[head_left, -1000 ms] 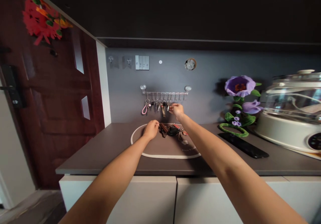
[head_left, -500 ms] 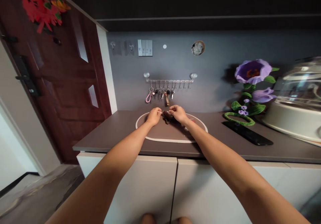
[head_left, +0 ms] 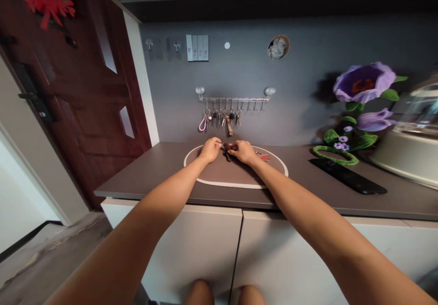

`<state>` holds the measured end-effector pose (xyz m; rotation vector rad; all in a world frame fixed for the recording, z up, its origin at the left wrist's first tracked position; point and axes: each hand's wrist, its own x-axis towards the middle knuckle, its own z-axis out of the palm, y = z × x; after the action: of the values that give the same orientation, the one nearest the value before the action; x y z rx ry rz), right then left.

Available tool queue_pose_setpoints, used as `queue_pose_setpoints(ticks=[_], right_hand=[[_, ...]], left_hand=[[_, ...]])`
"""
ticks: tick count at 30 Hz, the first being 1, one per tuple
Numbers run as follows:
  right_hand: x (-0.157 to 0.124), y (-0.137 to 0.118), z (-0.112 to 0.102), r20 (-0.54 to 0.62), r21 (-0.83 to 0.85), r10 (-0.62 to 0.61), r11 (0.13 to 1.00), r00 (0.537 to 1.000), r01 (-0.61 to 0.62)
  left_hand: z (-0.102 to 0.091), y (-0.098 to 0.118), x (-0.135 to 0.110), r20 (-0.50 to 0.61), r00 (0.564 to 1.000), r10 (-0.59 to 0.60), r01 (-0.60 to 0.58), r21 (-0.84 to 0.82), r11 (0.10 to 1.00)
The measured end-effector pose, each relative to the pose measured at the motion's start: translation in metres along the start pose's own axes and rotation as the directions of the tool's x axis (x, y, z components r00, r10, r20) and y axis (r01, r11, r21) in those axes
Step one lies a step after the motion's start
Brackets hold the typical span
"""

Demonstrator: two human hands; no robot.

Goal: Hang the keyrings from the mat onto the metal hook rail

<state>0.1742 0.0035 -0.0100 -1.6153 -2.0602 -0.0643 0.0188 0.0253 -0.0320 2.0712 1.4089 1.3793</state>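
Note:
Over the oval mat (head_left: 226, 184) on the counter, both hands are close together with a dark brown key bundle (head_left: 226, 153) between them. My left hand (head_left: 211, 150) pinches at the left end of it with thumb and forefinger. From the other side my right hand (head_left: 242, 152) has its fingers closed on the bundle's brown part. The separate pieces of the bundle are too small to make out. Just right of my right hand, a red item with small metal bits (head_left: 264, 157) lies on the mat, partly hidden by the wrist.
Several key rings hang from a clear hook rail (head_left: 234, 99) on the grey wall behind. To the right are a black phone-like slab (head_left: 349, 177), a purple fabric flower (head_left: 364, 84) and a pale domed appliance (head_left: 407, 152). A dark red door (head_left: 99, 159) stands left.
My right hand has closed in on the key bundle, gripping its brown part. The red item beside the wrist shows more. The camera view has tilted down slightly.

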Motion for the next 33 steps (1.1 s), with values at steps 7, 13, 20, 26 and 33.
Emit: queue_pose_setpoints(ticks=[7,13,20,26,33], right_hand=[[0.003,0.002,0.003,0.014,0.092,0.046,0.995,0.999,-0.047],[0.007,0.006,0.003,0.003,0.406,0.068,0.912,0.998,-0.063],[0.010,0.005,-0.002,-0.011,0.791,0.142,0.607,0.990,-0.078],[0.006,-0.002,-0.013,-0.015,0.904,0.134,0.426,0.991,-0.044],[0.005,-0.007,-0.017,-0.064,0.922,0.077,0.387,0.995,0.029]], left_hand=[[-0.002,0.004,0.000,0.010,1.000,-0.001,0.000,0.034,0.999],[-0.003,0.005,0.000,-0.015,1.000,0.020,-0.020,0.033,0.999],[-0.005,0.008,-0.001,-0.038,0.997,0.060,-0.058,0.049,0.997],[-0.006,0.012,0.000,-0.042,0.986,0.160,-0.157,0.082,0.984],[-0.008,0.024,-0.004,-0.071,0.971,0.230,-0.227,0.049,0.973]])
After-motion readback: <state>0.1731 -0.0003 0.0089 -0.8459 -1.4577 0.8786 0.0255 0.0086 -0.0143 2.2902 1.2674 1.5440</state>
